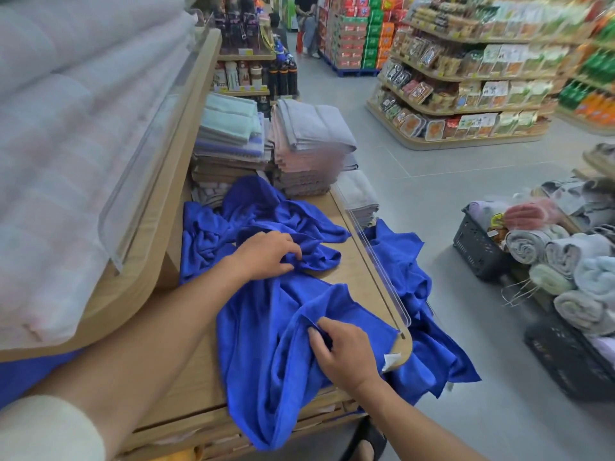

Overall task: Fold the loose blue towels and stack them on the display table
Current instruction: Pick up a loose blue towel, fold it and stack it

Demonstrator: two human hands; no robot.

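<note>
Crumpled blue cloth towels [266, 311], wooden display table [351, 269].
Left hand [266, 254] clutches a bunch; right hand [346, 354] pinches a fold beside table corner.

Both the left hand [266, 252] and right hand [346, 352] pinch crumpled blue towels [266, 321] on the display table [352, 271].

bright, even, diffuse light is filling the frame. nothing is casting hard shadows, only soft shading is sitting in the blue towels [283, 311] under the left hand [266, 254] fingers [293, 249]. white stack [66, 111] up-left of the fingers is smearing out of focus, and the grey pile [309, 151] beyond them is blurring too. shelves [466, 88] far right of the fingers are bowing from the wide lens.
</note>
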